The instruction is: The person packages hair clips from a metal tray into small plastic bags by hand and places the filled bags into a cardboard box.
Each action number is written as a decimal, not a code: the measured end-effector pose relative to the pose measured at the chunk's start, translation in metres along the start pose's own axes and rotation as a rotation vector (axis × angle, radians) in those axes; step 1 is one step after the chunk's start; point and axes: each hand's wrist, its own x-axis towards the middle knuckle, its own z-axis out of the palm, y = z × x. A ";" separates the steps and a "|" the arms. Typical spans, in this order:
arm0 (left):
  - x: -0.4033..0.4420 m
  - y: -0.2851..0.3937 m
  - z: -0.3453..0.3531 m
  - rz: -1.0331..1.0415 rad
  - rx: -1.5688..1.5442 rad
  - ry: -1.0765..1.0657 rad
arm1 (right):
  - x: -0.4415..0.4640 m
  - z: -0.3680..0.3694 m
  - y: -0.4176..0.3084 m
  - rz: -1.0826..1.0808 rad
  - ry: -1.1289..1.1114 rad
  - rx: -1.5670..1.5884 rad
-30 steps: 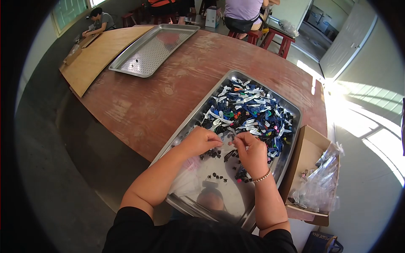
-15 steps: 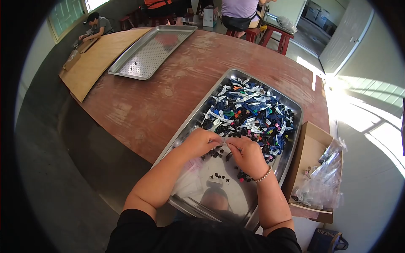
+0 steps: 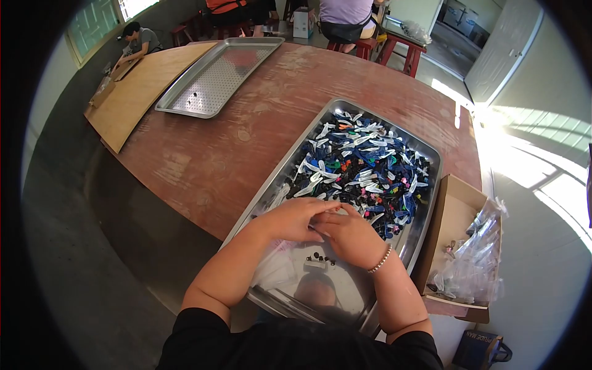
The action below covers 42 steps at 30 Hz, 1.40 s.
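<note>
My left hand and my right hand meet over the near part of a steel tray. Fingers of both are curled together, and whatever lies between them is hidden. Beyond the hands, the tray holds a heap of small hair clips in blue, white and black, with bits of pink, green and orange. Several tiny black clips sit apart on the bare metal just below my hands. Clear plastic bags rest at the tray's near left, under my left forearm.
To the right, a cardboard box holds filled clear bags. A perforated tray and a plywood board lie at the far left of the red table. Other people sit on stools beyond, one person at far left.
My hands have come closer together, the right one moving left and its fingers folding over toward the left. The clear plastic seen between the fingertips before is now hidden.
</note>
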 end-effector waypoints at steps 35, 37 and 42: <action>-0.002 -0.019 -0.011 -0.207 -0.039 0.135 | 0.002 -0.013 0.003 0.080 0.310 0.119; -0.003 -0.021 -0.017 -0.329 -0.075 0.227 | 0.002 -0.006 0.017 0.178 0.506 0.197; -0.001 -0.025 -0.021 -0.443 -0.103 0.434 | 0.005 0.001 0.028 0.392 0.357 0.277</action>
